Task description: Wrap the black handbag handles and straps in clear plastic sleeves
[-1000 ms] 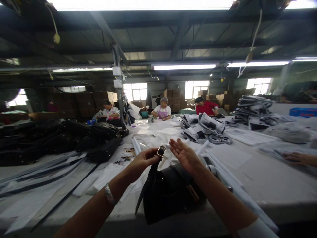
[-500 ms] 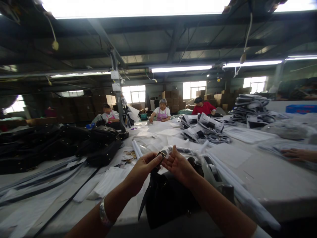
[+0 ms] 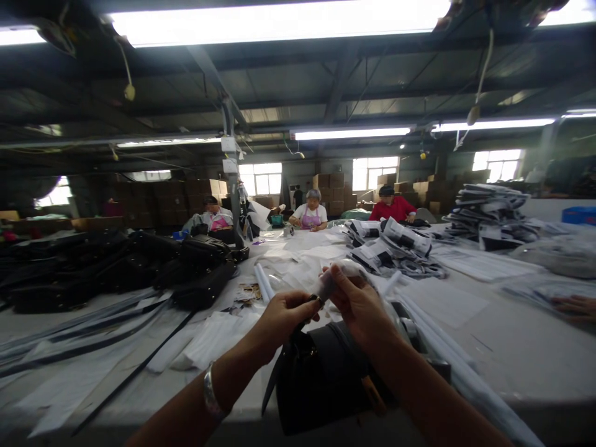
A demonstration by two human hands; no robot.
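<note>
My left hand [image 3: 286, 323] is closed, with thumb and fingers pinching a gold-coloured metal buckle [image 3: 317, 299] on a black strap end. My right hand [image 3: 363, 307] is closed too, its thumb and fingertips on a pale, translucent wrapping [image 3: 325, 285] just above the buckle. Beneath both hands a black handbag [image 3: 316, 385] rests at the table's front edge. A brown tab [image 3: 372, 392] shows on its front. My right forearm covers part of the bag's right side.
Black bags [image 3: 200, 273] are heaped on the left, near long dark straps [image 3: 135, 366]. White rolls [image 3: 470, 372] lie on the right. Wrapped bundles [image 3: 395, 245] and a taller stack [image 3: 488, 214] stand farther back. Co-workers sit across the table; another person's hand [image 3: 575, 305] is at right.
My right hand has gone from outstretched fingers to a pinch on the pale wrapping. The buckle in my left hand has turned edge-on. The whole view has shifted slightly.
</note>
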